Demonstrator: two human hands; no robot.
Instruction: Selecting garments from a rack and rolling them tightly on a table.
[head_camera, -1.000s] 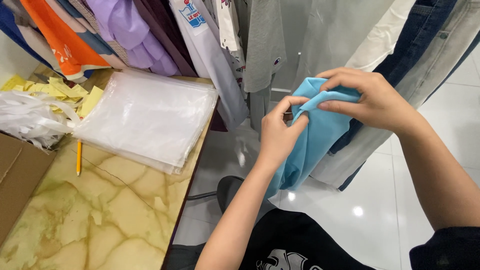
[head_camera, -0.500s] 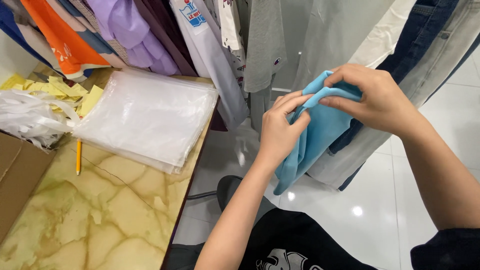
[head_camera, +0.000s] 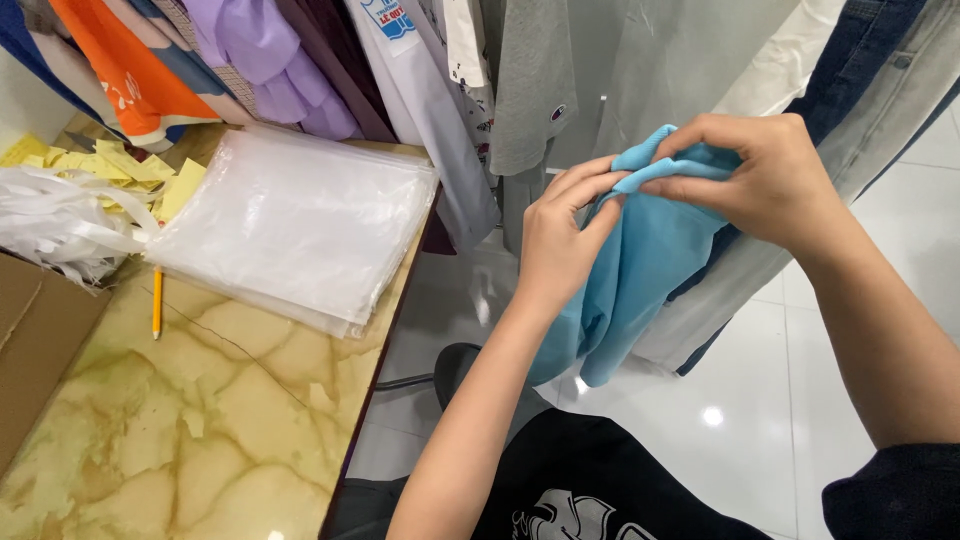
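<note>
1. A light blue cloth (head_camera: 640, 270) hung in the air between the two hands, in front of a row of hanging clothes (head_camera: 560, 80) and above the white tiled floor (head_camera: 760, 420).
2. Its top edge was bunched up between the hands, while the rest drooped in loose folds toward the person's dark shirt (head_camera: 600, 490).
3. The left hand (head_camera: 560, 235) gripped the cloth from the left side, its fingers (head_camera: 590, 185) closed narrowly over the upper fold with the thumb pressed against the fabric.
4. The right hand (head_camera: 750, 180) held the bunched top from above and the right, its fingers (head_camera: 690, 190) curled tight and pinching the fabric.
5. The two hands were just beside each other, their fingertips nearly meeting on the cloth.
6. To the left stood a desk (head_camera: 200, 440) with a yellow marbled top.
7. A stack of clear plastic bags (head_camera: 300, 220) lay on it, near the edge.
8. A yellow pencil (head_camera: 157, 302) lay just beside the bags.
9. Further left were white strips (head_camera: 60, 225), yellow paper scraps (head_camera: 120, 165) and a cardboard box (head_camera: 40, 350).
</note>
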